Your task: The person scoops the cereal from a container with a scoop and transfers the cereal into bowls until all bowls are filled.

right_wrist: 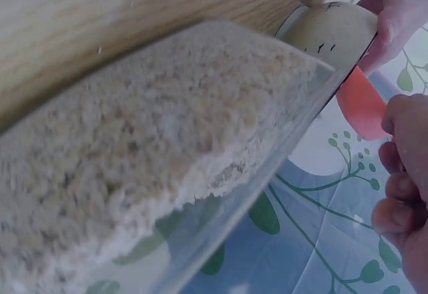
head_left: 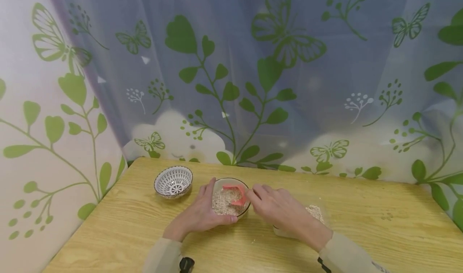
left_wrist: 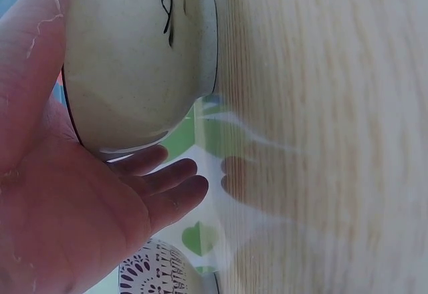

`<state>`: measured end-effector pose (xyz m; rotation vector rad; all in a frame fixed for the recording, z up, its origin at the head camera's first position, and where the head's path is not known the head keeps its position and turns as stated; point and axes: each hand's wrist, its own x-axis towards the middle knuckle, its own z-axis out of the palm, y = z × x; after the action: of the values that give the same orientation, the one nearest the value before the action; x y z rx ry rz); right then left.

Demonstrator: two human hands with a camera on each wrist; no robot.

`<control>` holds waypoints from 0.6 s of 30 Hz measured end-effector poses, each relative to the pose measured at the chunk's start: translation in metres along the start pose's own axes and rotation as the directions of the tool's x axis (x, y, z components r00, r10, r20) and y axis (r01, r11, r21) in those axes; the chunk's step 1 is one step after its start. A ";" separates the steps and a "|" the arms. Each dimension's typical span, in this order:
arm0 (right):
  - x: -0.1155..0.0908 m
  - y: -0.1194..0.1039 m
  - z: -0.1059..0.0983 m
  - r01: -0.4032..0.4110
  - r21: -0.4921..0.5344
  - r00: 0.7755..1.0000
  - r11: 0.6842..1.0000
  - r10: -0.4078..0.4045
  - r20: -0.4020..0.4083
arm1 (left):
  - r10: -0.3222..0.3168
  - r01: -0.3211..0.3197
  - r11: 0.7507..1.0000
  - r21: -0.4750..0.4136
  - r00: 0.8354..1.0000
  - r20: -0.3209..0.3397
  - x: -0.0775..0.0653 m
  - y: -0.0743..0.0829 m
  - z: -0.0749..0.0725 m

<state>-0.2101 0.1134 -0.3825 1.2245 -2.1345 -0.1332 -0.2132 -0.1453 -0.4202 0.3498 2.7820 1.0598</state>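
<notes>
My left hand (head_left: pixel 200 213) holds a cream bowl (left_wrist: pixel 127 60) with a dark rim, its thumb along the near edge and its other fingers around the left side. In the left wrist view several fingertips spread beneath the bowl's curved wall. Oat flakes (head_left: pixel 221 204) lie inside the bowl. From the right, my right hand (head_left: pixel 276 208) grips the handle of a coral-red scoop (right_wrist: pixel 361 103), whose head (head_left: pixel 238 196) is in the bowl among the flakes. The right hand's curled fingers hide the handle.
A clear container (right_wrist: pixel 314 83) of oat flakes (right_wrist: pixel 154 133) stands to the right, partly under the right forearm. A black-and-white patterned bowl (head_left: pixel 173 182) sits at the left on the wooden table (head_left: pixel 361 212). Behind hangs a leaf-and-butterfly curtain (head_left: pixel 231 72).
</notes>
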 end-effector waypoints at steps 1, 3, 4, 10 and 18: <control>0.000 0.000 0.000 0.004 -0.021 1.000 1.000 -0.004 0.000 | 0.001 -0.001 1.000 -0.001 1.000 -0.001 0.000 0.000 0.000; 0.000 0.001 0.000 0.013 -0.064 1.000 0.998 -0.014 -0.015 | 0.003 -0.003 1.000 0.000 1.000 -0.001 0.000 0.000 0.000; 0.000 0.002 0.000 0.017 -0.081 1.000 0.997 -0.019 -0.020 | 0.003 -0.003 1.000 0.000 1.000 -0.002 0.000 0.000 0.000; 0.002 0.002 -0.001 0.035 -0.131 0.998 0.991 -0.041 -0.042 | -0.002 0.002 1.000 -0.001 1.000 -0.006 0.000 0.000 0.000; -0.001 0.002 0.000 -0.014 -0.039 0.999 0.999 0.013 -0.042 | -0.015 0.015 1.000 -0.013 1.000 -0.008 0.000 0.001 0.001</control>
<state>-0.2114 0.1155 -0.3819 1.1799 -2.0945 -0.1424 -0.2129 -0.1442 -0.4205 0.3226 2.7797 1.0774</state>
